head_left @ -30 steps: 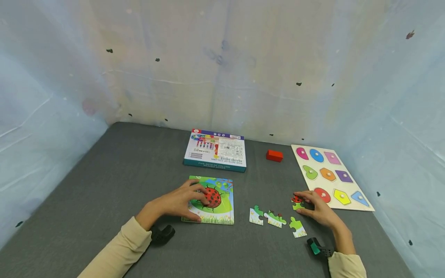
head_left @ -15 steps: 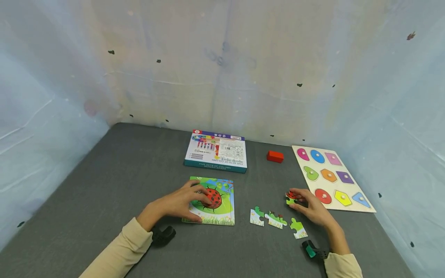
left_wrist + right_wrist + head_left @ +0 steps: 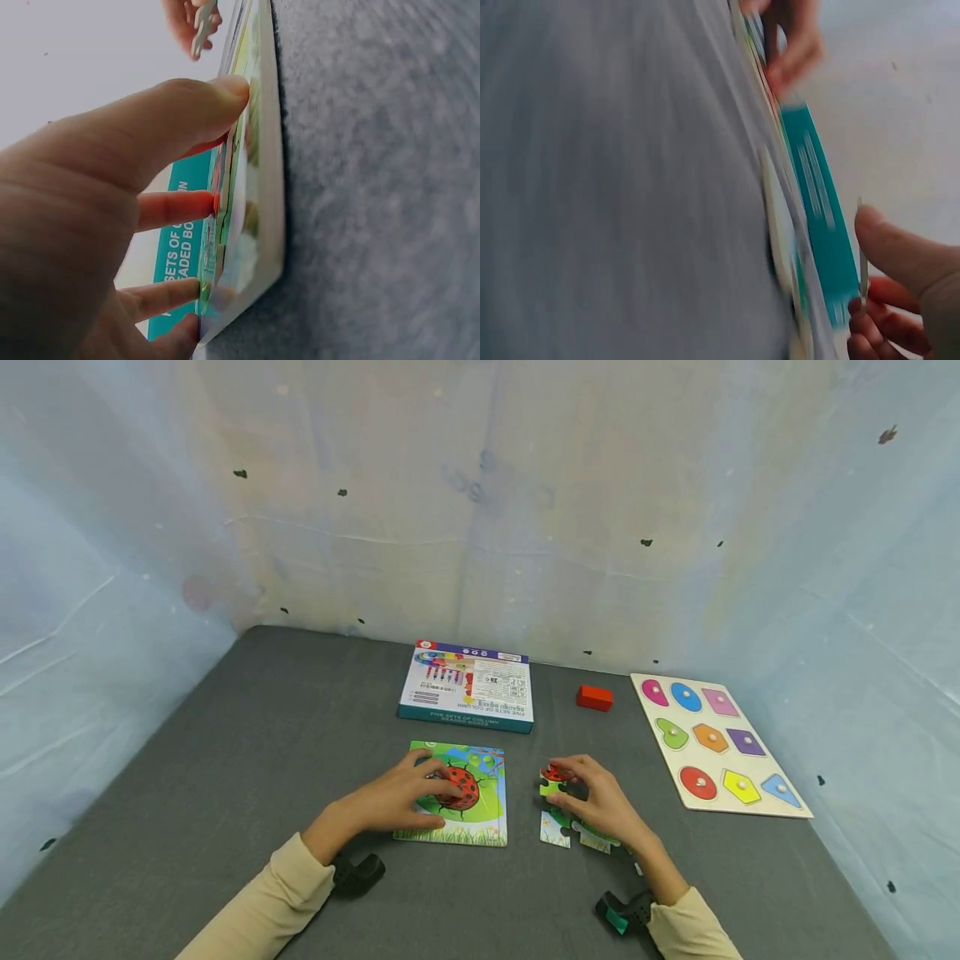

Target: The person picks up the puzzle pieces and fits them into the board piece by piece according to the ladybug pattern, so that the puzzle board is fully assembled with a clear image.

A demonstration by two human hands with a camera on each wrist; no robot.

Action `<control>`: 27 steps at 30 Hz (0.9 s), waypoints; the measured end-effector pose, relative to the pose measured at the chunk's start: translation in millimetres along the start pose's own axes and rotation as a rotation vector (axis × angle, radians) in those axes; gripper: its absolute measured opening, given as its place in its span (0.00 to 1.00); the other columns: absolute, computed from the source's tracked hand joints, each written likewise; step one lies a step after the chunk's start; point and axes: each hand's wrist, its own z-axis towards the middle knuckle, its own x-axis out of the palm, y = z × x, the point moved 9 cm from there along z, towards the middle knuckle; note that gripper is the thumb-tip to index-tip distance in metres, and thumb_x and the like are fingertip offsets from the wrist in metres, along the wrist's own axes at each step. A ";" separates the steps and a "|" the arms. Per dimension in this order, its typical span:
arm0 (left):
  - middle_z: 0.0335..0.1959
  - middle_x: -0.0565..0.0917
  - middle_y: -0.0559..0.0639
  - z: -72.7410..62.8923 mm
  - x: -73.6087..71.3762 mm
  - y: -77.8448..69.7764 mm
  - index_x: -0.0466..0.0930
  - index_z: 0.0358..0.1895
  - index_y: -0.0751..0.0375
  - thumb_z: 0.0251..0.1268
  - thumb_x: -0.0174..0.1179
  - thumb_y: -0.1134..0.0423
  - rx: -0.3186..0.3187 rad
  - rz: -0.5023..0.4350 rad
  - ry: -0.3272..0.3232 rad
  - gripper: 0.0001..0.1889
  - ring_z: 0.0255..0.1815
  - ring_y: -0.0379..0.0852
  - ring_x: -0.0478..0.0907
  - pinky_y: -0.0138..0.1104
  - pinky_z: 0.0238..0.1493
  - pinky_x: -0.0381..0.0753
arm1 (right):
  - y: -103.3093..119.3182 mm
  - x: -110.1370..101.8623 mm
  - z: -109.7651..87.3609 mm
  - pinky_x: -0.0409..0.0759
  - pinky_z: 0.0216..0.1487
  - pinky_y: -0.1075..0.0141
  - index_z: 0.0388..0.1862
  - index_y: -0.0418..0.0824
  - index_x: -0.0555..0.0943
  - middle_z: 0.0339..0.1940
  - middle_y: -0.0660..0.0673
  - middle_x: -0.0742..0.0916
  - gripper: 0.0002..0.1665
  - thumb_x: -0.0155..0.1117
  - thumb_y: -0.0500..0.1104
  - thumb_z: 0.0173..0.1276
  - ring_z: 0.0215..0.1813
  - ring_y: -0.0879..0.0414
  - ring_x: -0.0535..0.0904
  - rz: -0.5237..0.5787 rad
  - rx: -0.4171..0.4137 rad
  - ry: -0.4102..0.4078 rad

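My left hand (image 3: 397,797) rests on the square ladybug puzzle (image 3: 489,806), fingers spread over the red ladybug and thumb by the lower left. The left wrist view shows the fingertips and thumb (image 3: 229,94) touching its surface. A jigsaw piece (image 3: 551,785) with red and green print is pinched between thumb and fingers of my right hand (image 3: 600,802). In the right wrist view that piece (image 3: 863,274) appears edge-on, held above the table. Below the right hand lie a white-and-green piece (image 3: 553,829) and another piece (image 3: 594,839); a third is mostly hidden behind the wrist.
Behind the puzzle lies a flat teal-edged box (image 3: 465,689). A red block (image 3: 594,697) sits to its right. Along the right side is a wooden shape board (image 3: 686,752) with colored knobbed shapes. A pale sheet (image 3: 480,527) hangs behind the grey table (image 3: 225,777).
My right hand has carried its jigsaw piece left, from beside the shape board to above the loose pieces. The left hand has stayed on the puzzle, its thumb shifting slightly.
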 end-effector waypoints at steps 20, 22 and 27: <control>0.53 0.71 0.47 1.3 1.8 -2.1 0.78 0.52 0.46 0.59 0.64 0.52 0.014 0.026 -0.010 0.17 0.64 0.64 0.59 0.56 0.56 0.67 | 67.5 68.7 29.0 0.75 0.46 0.59 0.58 0.37 0.76 0.51 0.45 0.78 0.32 0.71 0.48 0.56 0.48 0.54 0.74 0.009 -0.146 0.080; 0.53 0.71 0.47 1.1 1.2 -2.1 0.78 0.52 0.46 0.59 0.64 0.52 0.013 0.028 -0.012 0.17 0.64 0.63 0.59 0.55 0.55 0.67 | 68.6 69.3 29.2 0.75 0.45 0.60 0.57 0.37 0.76 0.51 0.45 0.78 0.32 0.72 0.48 0.56 0.47 0.54 0.73 0.000 -0.154 0.072; 0.53 0.72 0.48 1.0 0.4 -2.4 0.78 0.52 0.46 0.59 0.64 0.53 0.016 0.036 -0.017 0.17 0.64 0.63 0.59 0.55 0.55 0.68 | 68.4 70.1 30.1 0.74 0.45 0.60 0.57 0.37 0.76 0.51 0.45 0.78 0.32 0.72 0.48 0.56 0.47 0.55 0.72 0.000 -0.153 0.073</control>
